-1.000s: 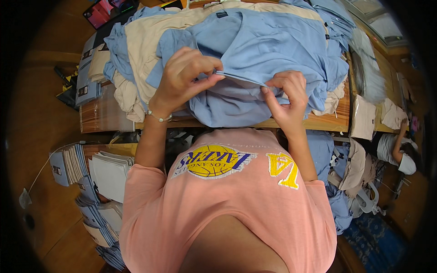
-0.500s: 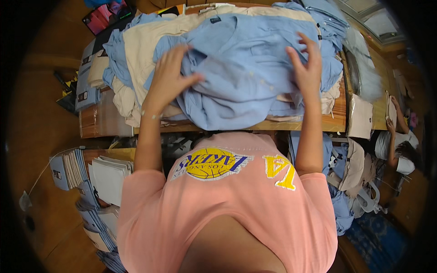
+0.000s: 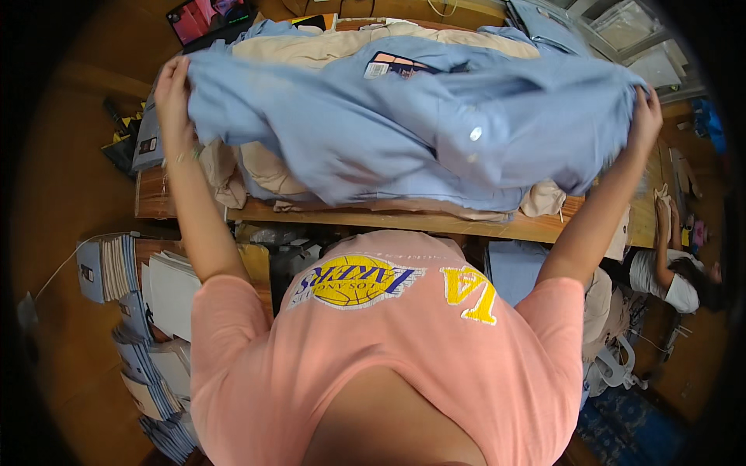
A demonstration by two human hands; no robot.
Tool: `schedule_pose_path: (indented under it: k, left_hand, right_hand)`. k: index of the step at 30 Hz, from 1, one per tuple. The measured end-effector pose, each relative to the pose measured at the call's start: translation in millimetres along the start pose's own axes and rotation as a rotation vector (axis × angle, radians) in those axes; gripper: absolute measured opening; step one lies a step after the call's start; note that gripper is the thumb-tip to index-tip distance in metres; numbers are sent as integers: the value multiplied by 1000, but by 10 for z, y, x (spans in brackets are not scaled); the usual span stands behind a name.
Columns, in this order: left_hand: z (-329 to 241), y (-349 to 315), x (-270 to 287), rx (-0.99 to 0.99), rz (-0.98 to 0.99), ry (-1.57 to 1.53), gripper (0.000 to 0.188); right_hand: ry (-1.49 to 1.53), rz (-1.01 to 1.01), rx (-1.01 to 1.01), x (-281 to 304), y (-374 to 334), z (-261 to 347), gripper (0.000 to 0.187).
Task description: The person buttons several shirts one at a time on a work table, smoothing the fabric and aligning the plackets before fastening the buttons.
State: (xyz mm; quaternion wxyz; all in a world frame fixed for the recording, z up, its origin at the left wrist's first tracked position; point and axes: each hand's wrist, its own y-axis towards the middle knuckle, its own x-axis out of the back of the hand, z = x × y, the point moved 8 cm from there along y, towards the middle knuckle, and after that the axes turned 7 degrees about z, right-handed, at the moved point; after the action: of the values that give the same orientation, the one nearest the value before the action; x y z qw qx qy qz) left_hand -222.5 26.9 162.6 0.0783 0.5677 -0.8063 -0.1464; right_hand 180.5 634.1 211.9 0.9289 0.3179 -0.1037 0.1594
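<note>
A light blue buttoned shirt [image 3: 350,132] is stretched wide above the table, slightly blurred by motion. My left hand [image 3: 175,97] pinches its left end, fingers closed on the cloth. At the far right end, my right hand [image 3: 643,120] is closed on the shirt in the same way. A dark hang tag [image 3: 400,65] with a pale label lies at the shirt's upper middle. Beneath and behind the shirt are a cream garment [image 3: 311,50] and more blue cloth, partly hidden.
The wooden table's front edge [image 3: 435,224] runs below the shirt. Folded packaged shirts [image 3: 109,268] and white boards [image 3: 171,291] are stacked at lower left. A dark-framed screen [image 3: 206,19] stands at the back left. Another person [image 3: 668,272] handles pale cloth at the right.
Both hands, open over the rumpled shirt before, have spread outward and taken hold of its ends. The shirt is now lifted and stretched sideways, and its hang tag shows.
</note>
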Motion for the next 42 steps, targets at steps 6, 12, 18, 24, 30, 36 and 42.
schedule_pose_path:
  k: [6,12,18,24,30,36,42]
  left_hand:
    - [450,-600,-149,-177,-184,480,37]
    - [1180,-1630,-821,464,224,264,23]
    - [1272,-1364,-954,244,20,-32,24]
    - [1320,-1691,-1351,683,210,-458,39]
    - [679,-1190,-1494,289,242,-266,42]
    - [-298,-923,-2044,159,638,-681,51]
    - [-429,-2371,-4053,376,1207,-659,65]
  right_hand:
    - [36,-112,-4,-31,-576,-709,23]
    - [-34,475,-464,-502,-1798,-910,27]
    - [191,507,-588,-618,-2032,-1240,20]
    - [938,13,-651,-80,-2223,-992,11]
    - [920,145,-469,362,-2573,-188,11]
    - [945,-468,23,2688,-3460,757,18]
    - [39,-1014,-332,4514,-5404,949,22]
